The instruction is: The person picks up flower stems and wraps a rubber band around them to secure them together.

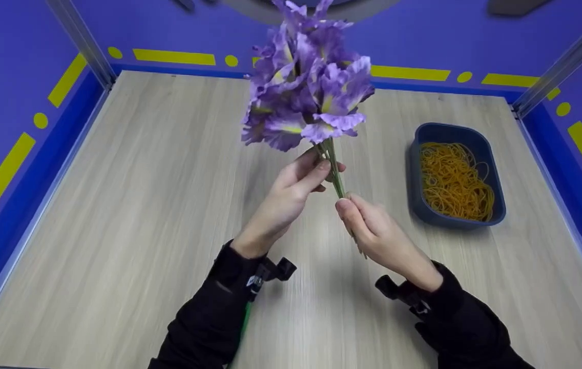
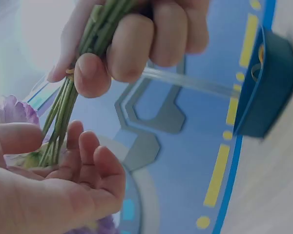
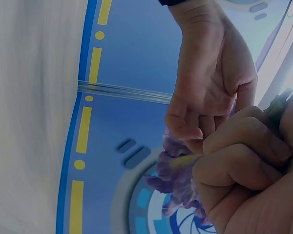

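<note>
A bunch of purple artificial irises is held up over the table, blossoms pointing away and green stems slanting down to the right. Just under the blossoms, my left hand holds the stems between thumb and loosely curled fingers. Lower down, my right hand grips the stems, their cut ends sticking out below it. A thin yellow rubber band circles the stems by the right fingertips in the left wrist view. In the right wrist view, the right hand's curled fingers hide most of the stems.
To the right stands a dark blue plastic tub with a heap of yellow-brown rubber bands inside. Blue panels with yellow marks enclose the wood-grain table at the back and sides.
</note>
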Available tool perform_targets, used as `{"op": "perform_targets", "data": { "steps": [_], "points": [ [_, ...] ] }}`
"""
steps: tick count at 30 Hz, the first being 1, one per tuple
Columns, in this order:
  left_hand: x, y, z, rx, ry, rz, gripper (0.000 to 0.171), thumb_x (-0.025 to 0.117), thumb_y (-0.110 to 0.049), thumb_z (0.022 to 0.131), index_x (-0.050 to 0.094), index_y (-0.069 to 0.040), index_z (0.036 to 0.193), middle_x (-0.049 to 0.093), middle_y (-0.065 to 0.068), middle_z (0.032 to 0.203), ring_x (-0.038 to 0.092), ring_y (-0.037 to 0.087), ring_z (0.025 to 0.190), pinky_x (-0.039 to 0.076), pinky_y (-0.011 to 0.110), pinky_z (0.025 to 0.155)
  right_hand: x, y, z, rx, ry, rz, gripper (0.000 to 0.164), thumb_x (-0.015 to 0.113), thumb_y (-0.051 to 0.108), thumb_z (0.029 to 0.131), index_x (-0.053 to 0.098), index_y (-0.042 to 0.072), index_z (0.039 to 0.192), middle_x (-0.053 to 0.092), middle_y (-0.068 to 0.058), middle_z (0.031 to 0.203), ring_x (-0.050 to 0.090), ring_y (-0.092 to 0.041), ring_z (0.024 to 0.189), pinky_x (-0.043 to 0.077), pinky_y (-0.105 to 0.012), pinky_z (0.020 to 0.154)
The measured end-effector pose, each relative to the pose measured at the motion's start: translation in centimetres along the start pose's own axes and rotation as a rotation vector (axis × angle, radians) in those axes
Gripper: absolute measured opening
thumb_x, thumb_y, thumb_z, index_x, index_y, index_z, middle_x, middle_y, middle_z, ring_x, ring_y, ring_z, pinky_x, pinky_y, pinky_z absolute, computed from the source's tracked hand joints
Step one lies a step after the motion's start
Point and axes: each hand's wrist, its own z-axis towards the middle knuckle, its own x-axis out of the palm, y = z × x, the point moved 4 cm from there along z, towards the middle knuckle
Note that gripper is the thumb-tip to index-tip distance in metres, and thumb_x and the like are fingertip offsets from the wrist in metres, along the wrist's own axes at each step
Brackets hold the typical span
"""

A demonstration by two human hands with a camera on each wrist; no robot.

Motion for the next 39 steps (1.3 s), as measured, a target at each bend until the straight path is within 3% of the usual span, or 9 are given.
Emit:
{"op": "perform_targets", "data": {
  "steps": [3, 7, 10, 14, 18, 22, 26, 33, 39],
  "points": [
    [-0.1, 0.1, 0.1, 0.052, -0.011, 0.087, 0.034, 0.049, -0.016, 0.108, 0.052, 0.000, 0.139, 0.066, 0.012, 0.117, 0.059, 0.024, 0.110, 0.043, 0.033, 0.094, 0.1, -0.4, 0.1, -0.009, 0.012, -0.036, 0.028, 0.041, 0.017, 0.111, 0.047, 0.014, 0.084, 0.040, 0.012, 0.064, 0.036, -0.005, 0.047, 0.032, -0.025, 0.042],
    [-0.2, 0.4, 0.3, 0.114, -0.035, 0.116, 0.036, 0.052, -0.010, 0.106, 0.053, 0.006, 0.138, 0.066, 0.015, 0.123, 0.064, 0.025, 0.112, 0.047, 0.034, 0.102, 0.2, -0.9, 0.3, -0.017, 0.044, -0.111, 0.025, 0.042, 0.017, 0.110, 0.050, 0.015, 0.086, 0.040, 0.015, 0.067, 0.038, -0.005, 0.055, 0.034, -0.026, 0.050],
    [-0.4, 0.7, 0.4, 0.143, -0.058, 0.179, 0.038, 0.055, -0.009, 0.105, 0.054, 0.005, 0.140, 0.066, 0.014, 0.129, 0.066, 0.021, 0.107, 0.052, 0.032, 0.094, 0.4, -1.2, 0.5, -0.034, 0.068, -0.162, 0.023, 0.042, 0.015, 0.110, 0.053, 0.013, 0.090, 0.040, 0.013, 0.070, 0.039, -0.007, 0.059, 0.037, -0.027, 0.055],
    [-0.8, 1.3, 0.8, 0.185, -0.068, 0.249, 0.030, 0.058, -0.007, 0.102, 0.064, 0.006, 0.129, 0.072, 0.012, 0.112, 0.063, 0.014, 0.085, 0.053, 0.029, 0.075, 0.6, -1.7, 0.7, -0.027, 0.110, -0.221, 0.024, 0.041, 0.017, 0.111, 0.056, 0.011, 0.093, 0.044, 0.011, 0.071, 0.044, -0.008, 0.062, 0.041, -0.028, 0.059],
    [-0.9, 1.7, 1.1, 0.204, -0.047, 0.221, 0.024, 0.059, -0.002, 0.101, 0.067, 0.009, 0.121, 0.071, 0.012, 0.095, 0.063, 0.014, 0.080, 0.055, 0.031, 0.076, 0.7, -2.5, 0.9, 0.036, 0.160, -0.242, 0.027, 0.038, 0.022, 0.112, 0.057, 0.012, 0.096, 0.048, 0.009, 0.072, 0.048, -0.009, 0.063, 0.043, -0.030, 0.061],
    [-1.0, 1.9, 1.5, 0.175, -0.041, 0.266, 0.025, 0.059, -0.003, 0.101, 0.069, 0.005, 0.122, 0.073, 0.010, 0.094, 0.064, 0.012, 0.081, 0.054, 0.029, 0.075, 0.9, -3.5, 1.4, 0.107, 0.200, -0.242, 0.032, 0.035, 0.030, 0.113, 0.058, 0.012, 0.099, 0.048, 0.008, 0.072, 0.049, -0.010, 0.065, 0.043, -0.032, 0.064],
    [-1.3, 2.7, 2.5, 0.095, -0.062, 0.351, 0.026, 0.059, -0.006, 0.101, 0.069, 0.002, 0.123, 0.074, 0.010, 0.097, 0.067, 0.014, 0.082, 0.055, 0.028, 0.074, 0.9, -4.6, 2.0, 0.143, 0.213, -0.230, 0.036, 0.034, 0.032, 0.113, 0.058, 0.012, 0.097, 0.049, 0.007, 0.072, 0.050, -0.012, 0.066, 0.043, -0.034, 0.067],
    [-1.8, 5.0, 5.3, -0.018, -0.053, 0.394, 0.024, 0.058, -0.003, 0.101, 0.068, 0.006, 0.120, 0.073, 0.015, 0.094, 0.068, 0.037, 0.081, 0.058, 0.030, 0.073, 0.8, -7.3, 3.1, 0.196, 0.180, -0.231, 0.040, 0.035, 0.029, 0.112, 0.062, 0.006, 0.095, 0.051, 0.004, 0.073, 0.051, -0.015, 0.068, 0.044, -0.037, 0.070],
    [-2.0, 6.9, 7.4, -0.108, -0.047, 0.452, 0.018, 0.058, -0.003, 0.101, 0.070, 0.006, 0.110, 0.068, 0.008, 0.082, 0.062, 0.016, 0.068, 0.055, 0.024, 0.067, 0.9, -10.0, 3.6, 0.271, 0.161, -0.227, 0.043, 0.034, 0.030, 0.112, 0.064, 0.001, 0.098, 0.054, 0.001, 0.076, 0.052, -0.017, 0.068, 0.044, -0.037, 0.070]
  ]
}}
